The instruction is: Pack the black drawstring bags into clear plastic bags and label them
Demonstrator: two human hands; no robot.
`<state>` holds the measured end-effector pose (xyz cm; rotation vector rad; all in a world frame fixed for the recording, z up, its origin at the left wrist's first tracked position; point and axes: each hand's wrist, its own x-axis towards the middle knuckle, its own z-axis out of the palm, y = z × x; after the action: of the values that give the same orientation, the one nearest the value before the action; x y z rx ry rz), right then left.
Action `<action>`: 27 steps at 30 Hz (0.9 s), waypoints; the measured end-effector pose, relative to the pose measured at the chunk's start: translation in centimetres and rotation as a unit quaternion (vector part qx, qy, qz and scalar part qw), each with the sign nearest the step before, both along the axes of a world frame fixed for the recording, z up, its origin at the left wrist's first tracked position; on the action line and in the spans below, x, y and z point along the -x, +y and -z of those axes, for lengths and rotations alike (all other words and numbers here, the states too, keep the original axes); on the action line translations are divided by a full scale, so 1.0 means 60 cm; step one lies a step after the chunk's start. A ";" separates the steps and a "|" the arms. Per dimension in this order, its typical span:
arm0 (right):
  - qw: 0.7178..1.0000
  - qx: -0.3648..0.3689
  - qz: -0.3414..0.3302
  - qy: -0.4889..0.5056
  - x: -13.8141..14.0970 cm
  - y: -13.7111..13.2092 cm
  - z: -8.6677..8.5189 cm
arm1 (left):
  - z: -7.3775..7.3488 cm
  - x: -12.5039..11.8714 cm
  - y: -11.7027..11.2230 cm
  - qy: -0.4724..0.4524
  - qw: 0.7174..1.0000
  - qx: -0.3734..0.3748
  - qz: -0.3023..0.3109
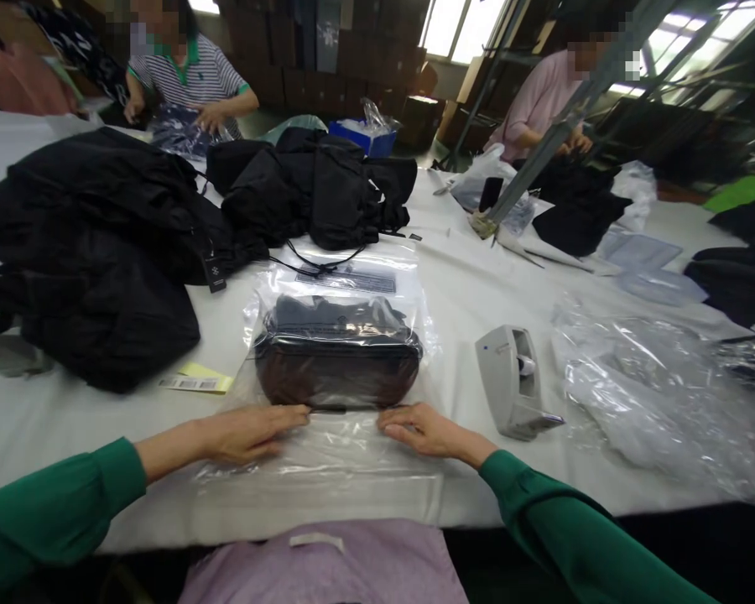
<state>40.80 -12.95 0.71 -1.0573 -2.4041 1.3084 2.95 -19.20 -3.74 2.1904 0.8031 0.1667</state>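
A dark bag (pixel 340 365), black on top and brownish below, lies inside a clear plastic bag (pixel 346 457) on the table in front of me. My left hand (pixel 252 432) rests flat on the plastic at the lower left edge of the dark bag, fingers stretched out. On the opposite side, my right hand (pixel 421 428) presses the plastic near the lower right corner, with its fingers extended and slightly bent. Between the fingertips runs a thin dark strip (pixel 330 409) along the lower edge. Printed text (pixel 346 279) shows on the plastic's far end.
Black fabric bags (pixel 106 243) are heaped at left, more (pixel 315 184) behind. A grey tape dispenser (pixel 512 382) stands right of my hand, beside loose clear plastic bags (pixel 642 394). Barcode stickers (pixel 195 382) lie at left. A slanted metal post (pixel 541 151) rises from the table. Two people work opposite.
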 end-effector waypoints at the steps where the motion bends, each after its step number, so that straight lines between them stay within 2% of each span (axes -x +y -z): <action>1: 1.000 0.007 -0.007 0.006 -0.006 0.000 0.006 | 0.011 0.014 -0.008 0.004 1.000 -0.008 0.001; 3: 0.999 0.026 -0.015 0.021 -0.019 0.002 0.023 | 0.031 0.039 -0.024 0.015 0.999 -0.028 -0.014; 6: 0.999 0.022 0.027 0.025 -0.037 0.009 0.050 | 0.046 0.061 -0.036 0.025 0.998 -0.036 -0.047; 9: 0.999 0.013 0.048 0.002 -0.051 0.015 0.061 | 0.039 0.064 -0.035 0.014 0.998 -0.012 -0.063; 11: 0.999 -0.010 0.025 -0.025 -0.063 0.011 0.051 | 0.025 0.059 -0.036 0.016 0.996 0.012 -0.091; 14: 0.991 -0.096 -0.055 -0.079 -0.086 -0.014 0.028 | 0.010 0.049 -0.054 0.037 0.990 0.020 -0.137; 16: 0.972 -0.170 -0.106 -0.121 -0.102 -0.034 0.023 | 0.009 0.041 -0.072 0.068 0.987 -0.009 -0.142; 20: 0.932 -0.297 -0.145 -0.151 -0.123 -0.051 0.057 | 0.021 0.019 -0.091 0.165 0.976 -0.072 -0.119; 23: 0.927 -0.348 -0.114 -0.079 -0.126 -0.042 0.086 | 0.020 0.000 -0.087 0.215 0.964 -0.097 -0.122; 25: 0.945 -0.324 -0.046 -0.028 -0.124 -0.036 0.089 | 0.016 -0.010 -0.084 0.225 0.960 -0.107 -0.131; 27: 0.964 -0.261 0.051 0.004 -0.121 -0.033 0.079 | 0.014 -0.016 -0.084 0.221 0.957 -0.121 -0.145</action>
<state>48.06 -14.95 -4.05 -0.9906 -2.4424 0.5840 3.93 -24.24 -4.57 2.3625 1.4226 -0.0918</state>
